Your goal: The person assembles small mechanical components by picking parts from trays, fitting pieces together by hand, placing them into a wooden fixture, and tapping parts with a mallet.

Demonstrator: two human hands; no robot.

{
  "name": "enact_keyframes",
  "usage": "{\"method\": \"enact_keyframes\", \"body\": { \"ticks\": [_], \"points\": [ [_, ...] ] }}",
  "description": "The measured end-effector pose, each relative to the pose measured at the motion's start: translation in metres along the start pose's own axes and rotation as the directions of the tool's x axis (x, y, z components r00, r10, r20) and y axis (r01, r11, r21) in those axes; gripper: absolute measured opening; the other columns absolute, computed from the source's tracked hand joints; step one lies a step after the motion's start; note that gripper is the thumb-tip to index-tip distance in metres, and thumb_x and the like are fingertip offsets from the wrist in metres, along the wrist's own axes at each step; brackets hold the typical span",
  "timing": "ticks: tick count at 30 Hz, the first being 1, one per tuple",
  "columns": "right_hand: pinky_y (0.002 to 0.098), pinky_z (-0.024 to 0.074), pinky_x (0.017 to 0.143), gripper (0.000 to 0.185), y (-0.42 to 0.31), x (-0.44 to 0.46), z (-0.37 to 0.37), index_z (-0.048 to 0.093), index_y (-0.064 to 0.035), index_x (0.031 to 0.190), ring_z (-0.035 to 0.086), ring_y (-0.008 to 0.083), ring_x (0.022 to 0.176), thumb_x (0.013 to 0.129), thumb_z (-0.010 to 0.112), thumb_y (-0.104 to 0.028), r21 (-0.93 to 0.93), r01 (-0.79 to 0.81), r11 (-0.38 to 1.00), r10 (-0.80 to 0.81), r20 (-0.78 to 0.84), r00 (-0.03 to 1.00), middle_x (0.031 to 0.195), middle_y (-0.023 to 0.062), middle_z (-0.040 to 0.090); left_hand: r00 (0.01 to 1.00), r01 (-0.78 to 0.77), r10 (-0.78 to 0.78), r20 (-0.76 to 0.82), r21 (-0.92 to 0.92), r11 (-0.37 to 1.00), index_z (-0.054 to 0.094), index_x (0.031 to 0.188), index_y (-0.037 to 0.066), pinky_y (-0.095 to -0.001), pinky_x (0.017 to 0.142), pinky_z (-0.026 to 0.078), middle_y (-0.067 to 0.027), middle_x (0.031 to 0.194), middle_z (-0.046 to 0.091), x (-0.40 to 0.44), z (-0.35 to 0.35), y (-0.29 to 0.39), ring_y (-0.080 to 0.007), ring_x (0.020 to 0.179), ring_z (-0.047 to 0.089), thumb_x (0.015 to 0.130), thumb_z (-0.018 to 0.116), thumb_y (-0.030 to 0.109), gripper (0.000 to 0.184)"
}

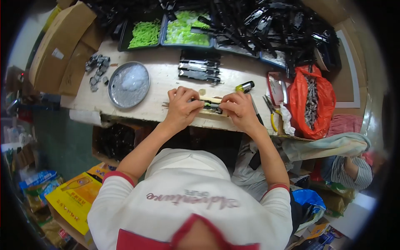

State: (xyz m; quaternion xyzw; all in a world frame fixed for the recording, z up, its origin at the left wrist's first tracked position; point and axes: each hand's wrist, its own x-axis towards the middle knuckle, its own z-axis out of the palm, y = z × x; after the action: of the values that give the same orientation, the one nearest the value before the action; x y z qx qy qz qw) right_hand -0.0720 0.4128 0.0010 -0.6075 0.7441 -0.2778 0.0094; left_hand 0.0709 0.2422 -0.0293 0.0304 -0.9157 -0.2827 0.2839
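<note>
Black part with green inside [212,106] lies by the wearer's edge of the counter [162,68], between the 2 hands and along a pale block [213,99]; take it as the dial's centre, 12 pointing away from the wearer. Its ends point to about 9 and 3, which probably gives each hand 1 end to steady, while the block likely serves as a firm backing. Between 11 and 12, several black parts [199,66] lie side by side, perhaps lined up to stay orderly and within reach. Beyond, toward 10 and 11, dark bins [123,39] hold green pieces [145,34], seemingly to keep kinds apart. Between 9 and 10, a round metal tray [125,98] seems meant to stop small pale pieces [133,79] scattering. At 3, a red bag [298,98] gathers metal pieces [311,102].

The left hand [184,104] is nearly closed, thumb and fingertips pinching the 9 o'clock end, other fingers arched above. The right hand [234,106] mirrors it in a small pinch at the 3 o'clock end; exact contact is partly hidden. Both palms face down, forearms converging from between 7 and 8 and between 4 and 5.
</note>
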Motion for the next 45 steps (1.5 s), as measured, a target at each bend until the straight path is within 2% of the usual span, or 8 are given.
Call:
{"method": "enact_keyframes", "body": {
  "ticks": [10,17,19,21,24,27,37,45],
  "points": [
    [0.0396,0.0399,0.073,0.020,0.108,0.073,-0.058,0.062,-0.0084,0.092,0.054,0.0260,0.091,0.072,0.061,-0.008,-0.338,-0.432,0.836,0.222,-0.511,0.830,0.091,0.0070,0.059,1.000,0.004,-0.004,0.005,-0.008,1.000,0.063,0.078,0.014,-0.0354,0.080,0.027,0.0019,0.086,0.055,0.001,-0.001,0.001,-0.0185,0.086,0.048,0.064,0.068,0.006,0.017],
    [0.0423,0.0398,0.076,0.025,0.141,0.110,-0.079,0.062,-0.0105,0.097,0.052,0.0278,0.097,0.073,0.064,-0.017,-0.513,-0.462,0.724,0.361,-0.289,0.887,0.098,0.0086,0.057,1.000,0.015,-0.015,0.021,-0.007,1.000,0.063,0.078,0.014,-0.0359,0.081,0.026,0.0016,0.086,0.055,0.001,-0.002,0.002,-0.0189,0.086,0.048,0.064,0.068,0.006,0.016],
    [0.0333,0.0452,0.068,0.027,0.157,0.107,-0.087,0.061,-0.0057,0.095,0.059,0.0258,0.081,0.071,0.065,-0.017,-0.410,-0.351,0.842,0.149,-0.448,0.881,0.092,0.0102,0.060,1.000,0.022,-0.022,0.019,-0.006,1.000,0.063,0.079,0.014,-0.0360,0.081,0.027,0.0013,0.086,0.055,0.001,-0.001,0.002,-0.0190,0.086,0.048,0.064,0.067,0.007,0.016],
    [0.0273,0.0452,0.065,0.025,0.137,0.105,-0.098,0.060,-0.0014,0.093,0.058,0.0170,0.074,0.073,0.065,-0.015,-0.083,-0.360,0.929,0.230,-0.632,0.740,0.088,0.0064,0.060,1.000,0.002,-0.002,0.003,-0.003,1.000,0.063,0.079,0.013,-0.0361,0.080,0.027,0.0009,0.086,0.055,0.000,0.001,0.001,-0.0194,0.086,0.048,0.065,0.067,0.007,0.016],
    [0.0222,0.0442,0.065,0.019,0.081,0.089,-0.106,0.057,-0.0022,0.089,0.054,0.0090,0.071,0.075,0.066,-0.011,0.577,-0.312,0.755,0.584,-0.375,0.720,0.081,0.0003,0.054,1.000,0.008,-0.008,-0.006,-0.009,1.000,0.063,0.078,0.012,-0.0359,0.080,0.027,0.0003,0.086,0.055,0.001,0.000,0.002,-0.0190,0.087,0.048,0.065,0.067,0.007,0.015],
    [0.0221,0.0451,0.065,0.019,0.038,0.063,-0.071,0.055,-0.0029,0.090,0.054,0.0094,0.070,0.075,0.065,-0.007,0.798,-0.287,0.530,0.595,-0.109,0.796,0.077,0.0018,0.054,1.000,0.029,-0.029,-0.005,-0.047,0.998,0.063,0.082,0.010,-0.0343,0.080,0.027,-0.0007,0.089,0.057,0.003,-0.008,0.005,-0.0184,0.088,0.049,0.066,0.069,0.012,0.017],
    [0.0201,0.0390,0.043,0.021,-0.047,0.030,0.007,0.052,-0.0052,0.077,0.051,0.0096,0.045,0.076,0.069,-0.017,0.932,-0.360,0.045,0.688,0.233,0.687,0.063,0.0019,0.054,0.995,-0.003,0.004,-0.102,0.012,1.000,0.059,0.106,0.008,-0.0347,0.081,0.028,-0.0035,0.095,0.056,-0.001,-0.017,0.020,-0.0191,0.086,0.049,0.066,0.070,0.014,0.041],
    [0.0190,0.0351,0.040,0.019,-0.045,0.012,0.006,0.057,-0.0043,0.078,0.049,0.0062,0.045,0.080,0.065,-0.021,0.854,-0.520,0.017,0.675,0.374,0.636,0.063,0.0013,0.055,0.997,-0.070,0.070,-0.008,0.077,0.995,0.059,0.103,0.011,-0.0362,0.079,0.028,-0.0012,0.092,0.055,0.000,-0.024,0.007,-0.0188,0.087,0.048,0.062,0.071,0.010,0.042]
  ]
}}
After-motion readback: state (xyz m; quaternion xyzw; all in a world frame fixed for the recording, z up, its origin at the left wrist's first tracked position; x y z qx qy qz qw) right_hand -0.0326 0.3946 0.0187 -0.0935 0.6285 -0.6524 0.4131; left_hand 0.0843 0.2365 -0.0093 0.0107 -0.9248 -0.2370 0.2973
